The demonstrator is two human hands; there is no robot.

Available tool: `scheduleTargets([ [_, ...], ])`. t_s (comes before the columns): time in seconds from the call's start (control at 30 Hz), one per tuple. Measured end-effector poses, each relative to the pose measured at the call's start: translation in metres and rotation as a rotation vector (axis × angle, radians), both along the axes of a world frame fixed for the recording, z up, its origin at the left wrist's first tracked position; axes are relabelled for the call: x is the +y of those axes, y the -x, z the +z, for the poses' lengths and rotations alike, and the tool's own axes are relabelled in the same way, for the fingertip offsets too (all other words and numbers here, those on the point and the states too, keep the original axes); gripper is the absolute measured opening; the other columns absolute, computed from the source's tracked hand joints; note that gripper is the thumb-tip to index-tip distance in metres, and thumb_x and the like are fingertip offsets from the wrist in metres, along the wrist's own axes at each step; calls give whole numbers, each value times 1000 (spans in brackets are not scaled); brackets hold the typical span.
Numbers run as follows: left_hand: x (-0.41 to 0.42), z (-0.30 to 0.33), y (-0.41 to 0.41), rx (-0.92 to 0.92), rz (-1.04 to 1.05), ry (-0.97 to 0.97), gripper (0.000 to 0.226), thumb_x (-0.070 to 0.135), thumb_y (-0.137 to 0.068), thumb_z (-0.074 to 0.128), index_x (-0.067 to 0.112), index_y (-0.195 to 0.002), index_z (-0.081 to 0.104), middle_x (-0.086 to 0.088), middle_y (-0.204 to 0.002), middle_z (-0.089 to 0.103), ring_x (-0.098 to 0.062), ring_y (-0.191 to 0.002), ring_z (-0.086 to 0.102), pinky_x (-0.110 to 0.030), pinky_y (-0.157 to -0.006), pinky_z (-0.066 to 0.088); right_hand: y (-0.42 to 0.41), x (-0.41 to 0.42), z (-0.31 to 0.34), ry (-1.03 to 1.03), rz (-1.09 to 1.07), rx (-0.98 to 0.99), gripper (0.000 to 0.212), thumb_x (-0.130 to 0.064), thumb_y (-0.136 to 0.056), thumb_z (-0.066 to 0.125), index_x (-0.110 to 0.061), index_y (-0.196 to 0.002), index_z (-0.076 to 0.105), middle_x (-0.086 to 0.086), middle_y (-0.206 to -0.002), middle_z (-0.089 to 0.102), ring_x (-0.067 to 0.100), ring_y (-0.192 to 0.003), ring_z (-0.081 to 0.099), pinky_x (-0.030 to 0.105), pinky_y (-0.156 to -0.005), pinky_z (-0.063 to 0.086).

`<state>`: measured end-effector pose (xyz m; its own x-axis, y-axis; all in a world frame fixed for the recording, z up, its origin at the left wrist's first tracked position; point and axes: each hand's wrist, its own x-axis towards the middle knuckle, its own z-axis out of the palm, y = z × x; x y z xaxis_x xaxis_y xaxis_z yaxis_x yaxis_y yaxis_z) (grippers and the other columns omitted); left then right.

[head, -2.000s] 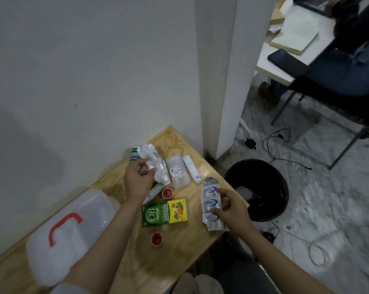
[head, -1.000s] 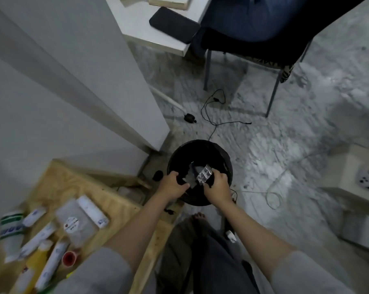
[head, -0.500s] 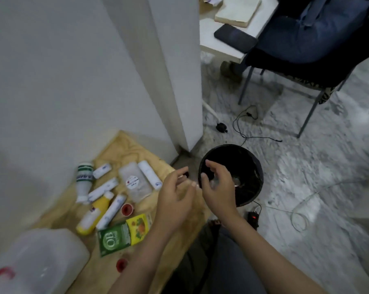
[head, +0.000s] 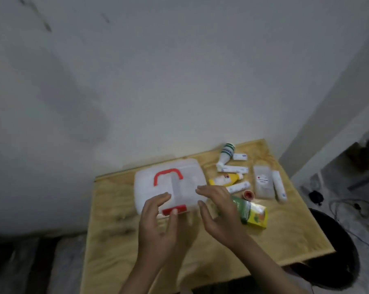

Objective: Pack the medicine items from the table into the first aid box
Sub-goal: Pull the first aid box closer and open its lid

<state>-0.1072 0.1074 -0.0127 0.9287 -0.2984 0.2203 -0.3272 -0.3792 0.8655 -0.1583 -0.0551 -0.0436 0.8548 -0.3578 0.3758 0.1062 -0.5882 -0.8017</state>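
1. First aid box (head: 170, 185) sits shut on the wooden table (head: 107, 211), left of the medicines; its red handle (head: 167, 175) lies flat on the lid and the red latch (head: 174, 209) faces the person. That looks like the reason both hands come in from the near side.
2. Its long axis runs roughly left to right across the table, slightly skewed, with the latch edge nearest.
3. Left hand (head: 158, 225) is spread open and holds nothing; its thumb (head: 173, 221) rests at the latch.
4. Right hand (head: 219, 215) is open too, empty, fingers curved over the box's near right corner. Blur hides whether it touches.
5. My read: unlatching comes first, nothing packed yet.
6. Waiting on the right: a green-banded bottle (head: 226, 154), a yellow tube (head: 224, 179), white tubes (head: 235, 169), a clear sachet (head: 262, 181), a red cap (head: 248, 194), and a green-and-yellow carton (head: 252, 214) just beside the right hand.
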Motion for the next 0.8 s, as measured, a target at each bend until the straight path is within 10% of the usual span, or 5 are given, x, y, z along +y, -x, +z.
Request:
scheduleTargets([
  [0.5,123,-35,-19,-204,277,-244,55,44,-80,59,36,-133,44,8,-150,35,-12,-136,29,-52,-108,30,-51,64,2,511,400,-122,25,-21,-82,62,-21,-106,66,4,-118,67,23,-116,55,49,-98,45],
  [0.8,104,-86,-56,-319,400,-121,70,29,-80,67,46,-138,32,26,-150,18,3,-135,16,-18,-103,21,-105,49,-31,875,426,-431,25,-26,-76,74,-19,-99,72,18,-118,65,38,-113,54,58,-90,44],
])
